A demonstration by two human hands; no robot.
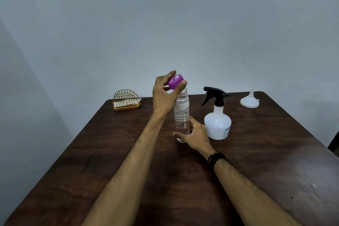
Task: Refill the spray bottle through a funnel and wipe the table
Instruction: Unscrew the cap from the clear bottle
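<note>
A clear water bottle (pixel 181 112) stands upright in the middle of the dark wooden table (pixel 256 161). My right hand (pixel 195 136) grips its lower part. My left hand (pixel 165 95) pinches the purple cap (pixel 175 81), tilted and lifted just off the bottle's open neck. To the right stands the white spray bottle (pixel 217 124) with its black trigger head screwed on. A white funnel (pixel 249 100) lies mouth-down near the far right corner.
A gold wire holder (pixel 126 101) with a folded white cloth in it sits at the table's far left edge. A pale wall rises right behind the table. A black band circles my right wrist.
</note>
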